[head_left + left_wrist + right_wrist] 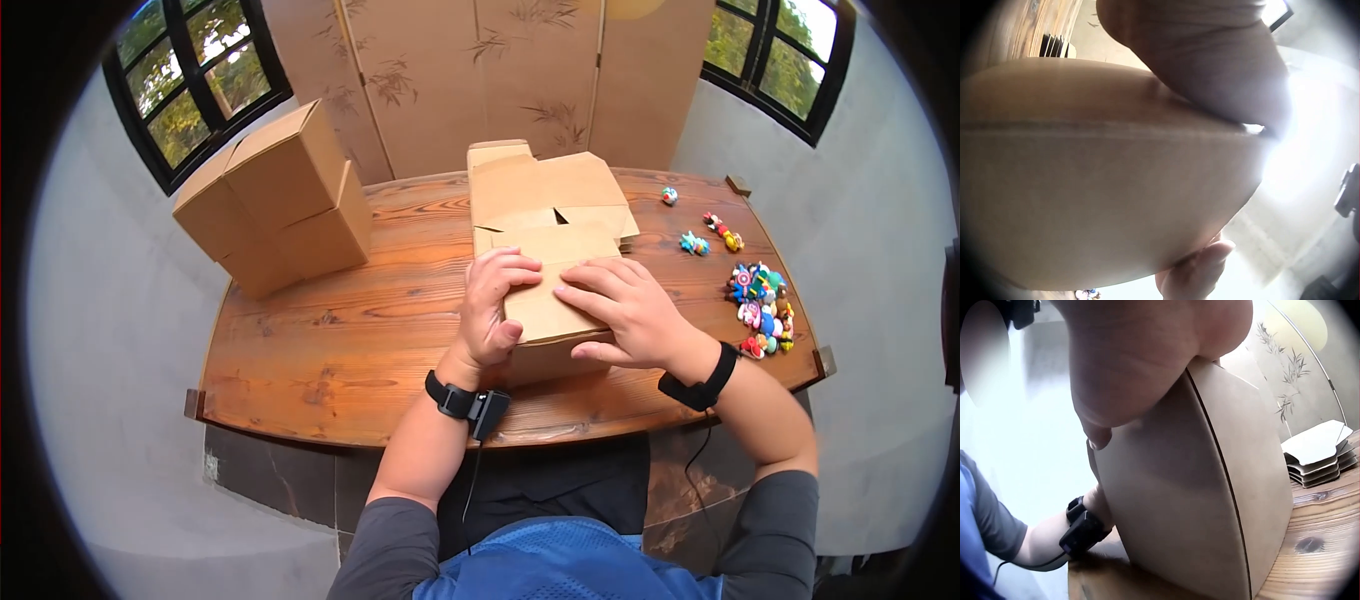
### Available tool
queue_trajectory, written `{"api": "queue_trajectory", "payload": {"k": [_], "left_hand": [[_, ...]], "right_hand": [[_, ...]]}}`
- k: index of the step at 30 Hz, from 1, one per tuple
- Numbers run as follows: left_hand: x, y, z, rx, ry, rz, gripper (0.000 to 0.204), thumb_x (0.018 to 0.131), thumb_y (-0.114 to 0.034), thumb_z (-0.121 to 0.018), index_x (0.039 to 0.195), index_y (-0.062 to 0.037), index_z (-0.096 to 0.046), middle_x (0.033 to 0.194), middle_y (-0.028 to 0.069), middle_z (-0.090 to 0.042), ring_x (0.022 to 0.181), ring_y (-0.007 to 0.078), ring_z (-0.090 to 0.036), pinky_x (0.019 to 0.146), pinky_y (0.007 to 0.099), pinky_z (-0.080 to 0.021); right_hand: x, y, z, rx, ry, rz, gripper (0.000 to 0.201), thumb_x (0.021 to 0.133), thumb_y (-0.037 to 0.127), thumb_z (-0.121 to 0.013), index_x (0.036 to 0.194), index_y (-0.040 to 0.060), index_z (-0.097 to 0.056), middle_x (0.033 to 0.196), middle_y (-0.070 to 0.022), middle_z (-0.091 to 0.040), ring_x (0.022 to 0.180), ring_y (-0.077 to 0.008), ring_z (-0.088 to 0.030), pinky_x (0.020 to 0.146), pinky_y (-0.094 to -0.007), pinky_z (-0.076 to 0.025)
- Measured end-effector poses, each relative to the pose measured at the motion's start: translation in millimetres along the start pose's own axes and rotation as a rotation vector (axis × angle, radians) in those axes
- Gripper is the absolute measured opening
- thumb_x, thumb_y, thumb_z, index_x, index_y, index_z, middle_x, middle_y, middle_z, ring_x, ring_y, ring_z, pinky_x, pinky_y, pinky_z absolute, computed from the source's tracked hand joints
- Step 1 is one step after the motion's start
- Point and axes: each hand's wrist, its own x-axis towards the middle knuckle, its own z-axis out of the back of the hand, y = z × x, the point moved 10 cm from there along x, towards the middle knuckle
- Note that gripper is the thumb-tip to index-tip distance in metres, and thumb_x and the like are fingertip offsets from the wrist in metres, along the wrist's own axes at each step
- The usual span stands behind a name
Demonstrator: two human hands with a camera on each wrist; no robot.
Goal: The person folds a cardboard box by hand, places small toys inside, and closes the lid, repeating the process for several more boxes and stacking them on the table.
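Observation:
A closed brown cardboard box [548,318] stands on the table in front of the person. The left hand [490,308] lies along its left side, with fingertips on the top panel and the thumb at the near left corner. Flat across the right part of the top, the right hand [632,312] rests with fingers extended, its thumb down by the front edge. In the left wrist view the box wall [1097,200] fills much of the frame. The right wrist view shows the box side [1166,481] below the right palm.
Flattened cardboard boxes [545,185] lie stacked just behind the box. Two folded boxes [270,190] stand piled at the table's left. Small colourful figurines [765,310] cluster on the right, with a few loose toys [695,243] farther back. The wooden table [300,350] has curved edges.

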Motion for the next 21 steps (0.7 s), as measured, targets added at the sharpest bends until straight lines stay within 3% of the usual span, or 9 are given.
{"api": "queue_trajectory", "payload": {"k": [4,6,9,10,11,14,15,19,21], "left_hand": [[-3,5,1,-0.045,-0.026,0.017,0.076,0.089,-0.073,-0.04,0.101,-0.0036,-0.068,0.111,0.0136,-0.067,0.12,0.0369,-0.052,0.107,0.0475,-0.034],[-4,10,1,-0.126,-0.038,0.068,0.075,0.09,-0.072,-0.04,0.098,-0.0033,-0.068,0.114,0.0147,-0.066,0.123,0.0371,-0.05,0.108,0.0478,-0.033],[-13,14,10,-0.149,-0.08,0.166,0.076,0.095,-0.067,-0.04,0.125,0.0005,-0.056,0.132,0.0199,-0.056,0.135,0.038,-0.042,0.115,0.0465,-0.028],[-19,24,14,-0.201,-0.125,0.29,0.078,0.096,-0.064,-0.041,0.137,0.002,-0.049,0.138,0.0217,-0.052,0.138,0.0381,-0.038,0.117,0.0455,-0.025],[-33,39,15,-0.193,0.003,0.393,0.081,0.099,-0.057,-0.045,0.15,0.0039,-0.029,0.145,0.0246,-0.046,0.142,0.0372,-0.035,0.119,0.0413,-0.023],[-94,39,11,-0.49,0.281,0.68,0.077,0.097,-0.044,-0.058,0.15,0.0041,-0.029,0.147,0.0263,-0.044,0.142,0.036,-0.037,0.118,0.0383,-0.027],[-110,32,17,-0.386,0.351,0.717,0.079,0.093,-0.038,-0.064,0.15,0.0039,-0.029,0.148,0.0265,-0.043,0.142,0.0353,-0.038,0.117,0.0378,-0.028],[-136,8,55,-0.128,0.379,0.868,0.094,0.075,-0.028,-0.083,0.148,0.0028,-0.033,0.143,0.0262,-0.049,0.136,0.0342,-0.046,0.113,0.0389,-0.037],[-144,25,79,-0.174,0.26,1.018,0.076,0.081,-0.017,-0.078,0.143,0.001,-0.039,0.135,0.0213,-0.056,0.127,0.03,-0.053,0.105,0.0387,-0.044]], "right_hand": [[-12,-11,-19,0.079,-0.039,-0.076,0.07,0.085,0.049,-0.07,0.138,0.0061,-0.053,0.14,-0.0147,-0.052,0.13,-0.0319,-0.049,0.109,-0.0441,-0.038],[-51,-55,-16,0.964,-0.652,-0.485,0.081,0.091,0.05,-0.066,0.149,0.0023,-0.037,0.151,-0.0162,-0.042,0.14,-0.0287,-0.04,0.115,-0.0414,-0.031],[-83,-68,-51,1.34,-0.778,-0.694,0.088,0.095,0.05,-0.061,0.155,-0.0004,-0.021,0.156,-0.0162,-0.034,0.144,-0.0254,-0.031,0.118,-0.0391,-0.024],[-93,-68,-55,1.344,-0.769,-0.683,0.088,0.095,0.05,-0.061,0.155,-0.0004,-0.021,0.156,-0.0162,-0.034,0.144,-0.0254,-0.031,0.118,-0.0391,-0.024],[-94,-60,-76,1.429,-0.526,-0.704,0.089,0.095,0.052,-0.06,0.155,0.0004,-0.021,0.156,-0.0153,-0.034,0.144,-0.0259,-0.031,0.118,-0.0405,-0.024],[-94,-29,-108,1.443,-0.063,-0.747,0.092,0.092,0.05,-0.065,0.155,0.0009,-0.021,0.155,-0.0133,-0.035,0.144,-0.0249,-0.031,0.118,-0.0404,-0.026],[-90,-16,-112,1.483,0.012,-0.765,0.088,0.091,0.031,-0.072,0.155,0.0028,-0.018,0.155,-0.0116,-0.033,0.143,-0.0234,-0.031,0.117,-0.0389,-0.028],[-46,21,-121,1.493,0.077,-0.719,0.099,0.087,0.009,-0.074,0.158,0.0057,-0.006,0.157,-0.0135,-0.029,0.144,-0.0259,-0.03,0.119,-0.0407,-0.026],[-12,22,-130,1.448,0.051,-0.651,0.1,0.087,0.007,-0.073,0.159,0.0065,-0.004,0.156,-0.0143,-0.029,0.144,-0.0264,-0.031,0.118,-0.0408,-0.027]]}}
